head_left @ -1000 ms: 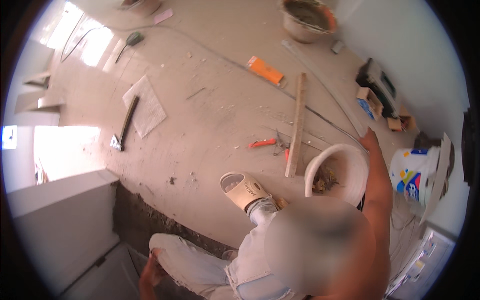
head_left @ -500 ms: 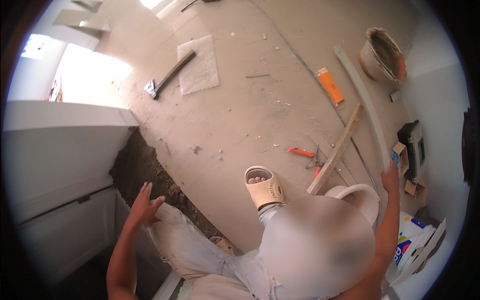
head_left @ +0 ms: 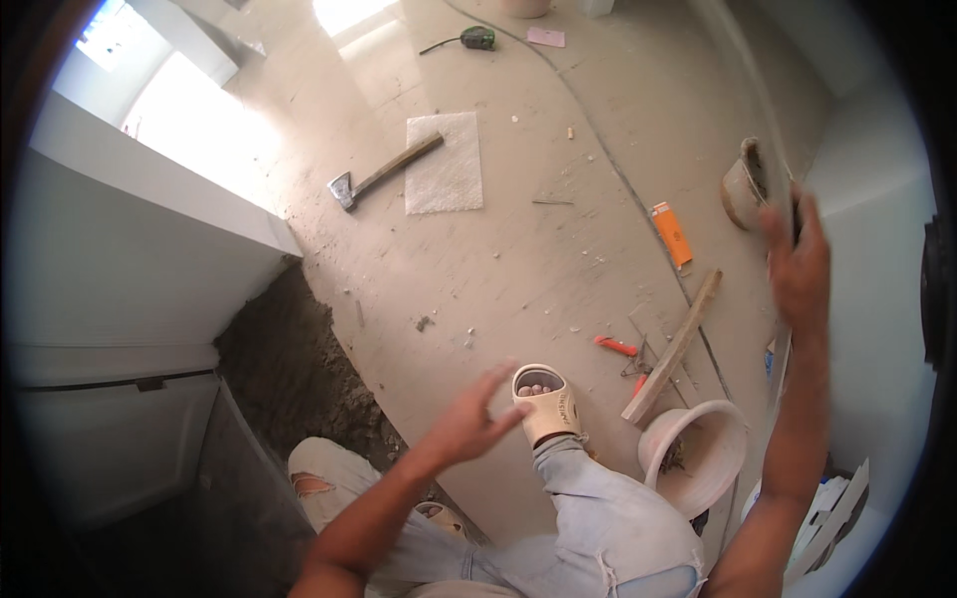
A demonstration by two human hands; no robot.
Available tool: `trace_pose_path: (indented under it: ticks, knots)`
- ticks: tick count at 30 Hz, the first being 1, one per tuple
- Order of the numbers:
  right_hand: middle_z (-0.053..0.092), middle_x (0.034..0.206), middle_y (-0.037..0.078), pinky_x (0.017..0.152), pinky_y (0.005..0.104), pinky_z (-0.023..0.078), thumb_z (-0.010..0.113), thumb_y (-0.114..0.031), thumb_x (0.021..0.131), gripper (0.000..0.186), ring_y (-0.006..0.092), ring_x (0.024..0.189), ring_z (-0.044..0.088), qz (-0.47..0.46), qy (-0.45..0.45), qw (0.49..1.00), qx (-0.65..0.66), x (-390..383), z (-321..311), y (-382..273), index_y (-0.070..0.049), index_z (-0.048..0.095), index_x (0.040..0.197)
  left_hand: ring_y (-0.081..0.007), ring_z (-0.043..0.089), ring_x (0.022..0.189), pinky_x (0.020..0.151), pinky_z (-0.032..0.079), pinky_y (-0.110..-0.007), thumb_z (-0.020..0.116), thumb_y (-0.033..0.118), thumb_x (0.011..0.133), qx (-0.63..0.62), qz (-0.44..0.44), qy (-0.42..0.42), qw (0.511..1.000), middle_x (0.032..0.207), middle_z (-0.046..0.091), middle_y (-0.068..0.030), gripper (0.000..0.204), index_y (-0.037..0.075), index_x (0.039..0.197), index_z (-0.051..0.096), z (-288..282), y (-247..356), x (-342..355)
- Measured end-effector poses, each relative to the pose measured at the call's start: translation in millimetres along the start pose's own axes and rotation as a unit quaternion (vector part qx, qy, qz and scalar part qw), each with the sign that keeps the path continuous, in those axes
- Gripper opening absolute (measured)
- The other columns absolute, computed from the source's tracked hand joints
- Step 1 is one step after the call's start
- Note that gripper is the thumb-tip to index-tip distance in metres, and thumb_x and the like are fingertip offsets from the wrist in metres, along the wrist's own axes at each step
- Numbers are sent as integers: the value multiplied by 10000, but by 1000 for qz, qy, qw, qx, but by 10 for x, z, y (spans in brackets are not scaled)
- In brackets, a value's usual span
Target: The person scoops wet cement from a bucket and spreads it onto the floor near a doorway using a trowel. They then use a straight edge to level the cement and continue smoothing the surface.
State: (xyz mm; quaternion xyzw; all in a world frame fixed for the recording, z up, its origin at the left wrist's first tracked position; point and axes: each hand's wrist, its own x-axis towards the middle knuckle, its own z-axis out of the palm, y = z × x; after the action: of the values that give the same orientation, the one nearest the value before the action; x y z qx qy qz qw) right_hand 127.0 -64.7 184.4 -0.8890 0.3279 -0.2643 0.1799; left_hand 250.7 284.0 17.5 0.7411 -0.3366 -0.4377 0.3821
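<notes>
At the right side, my right hand (head_left: 799, 261) is raised and wrapped around a long, pale, narrow strip (head_left: 764, 95), which reaches up toward the far edge of the view and blurs with motion. Whether it is wood or metal I cannot tell. Behind that hand stands a mortar-stained bucket (head_left: 739, 194), partly covered by it. My left hand (head_left: 475, 419) hovers over the floor beside my slipper (head_left: 547, 411), slightly blurred, fingers apart and holding nothing. A short wooden batten (head_left: 678, 344) and red-handled pliers (head_left: 616, 346) lie between my two arms.
A tipped pale bucket (head_left: 720, 453) lies by my right knee. Farther out are an axe (head_left: 399, 164) on bubble wrap (head_left: 457, 189), an orange box (head_left: 672, 236) and a green-black tool (head_left: 477, 39). Dark loose mortar or soil (head_left: 299, 344) lines the white panelled unit (head_left: 130, 439) at left.
My right hand has risen and moved farther out, lifting the long strip off the floor. My left hand has swung right, from above my knee to beside the slipper. The view has shifted.
</notes>
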Motion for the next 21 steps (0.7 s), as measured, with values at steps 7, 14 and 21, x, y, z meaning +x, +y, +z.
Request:
trace_pose_path:
  ticks: [7, 14, 21]
  knots:
    - [563, 753, 47, 626, 278, 441, 561, -363, 995, 357, 138, 658, 548, -74, 126, 981, 128, 1022, -705, -790, -23, 589, 1098, -332, 471, 1325, 1088, 393, -428, 693, 249, 910, 8, 187, -46, 981, 1463, 441, -214, 680, 23, 1467, 376, 284, 752, 124]
    - [592, 764, 88, 667, 305, 459, 523, -396, 1000, 411, 178, 686, 582, -143, 167, 933, 285, 1019, -748, -1355, 7, 575, 1063, -360, 403, 1367, 1132, 328, -476, 826, 221, 781, 21, 258, 73, 963, 1514, 344, -238, 899, -6, 1481, 308, 156, 1074, 138]
    - [620, 774, 129, 708, 333, 477, 485, -429, 1005, 472, 218, 714, 617, -161, 109, 891, 411, 613, 15, -1430, 36, 562, 1028, -373, 542, 1198, 1028, 430, -419, 792, 132, 811, 208, 260, 319, 887, 1328, 498, -275, 799, -72, 1423, 321, -438, 867, 170]
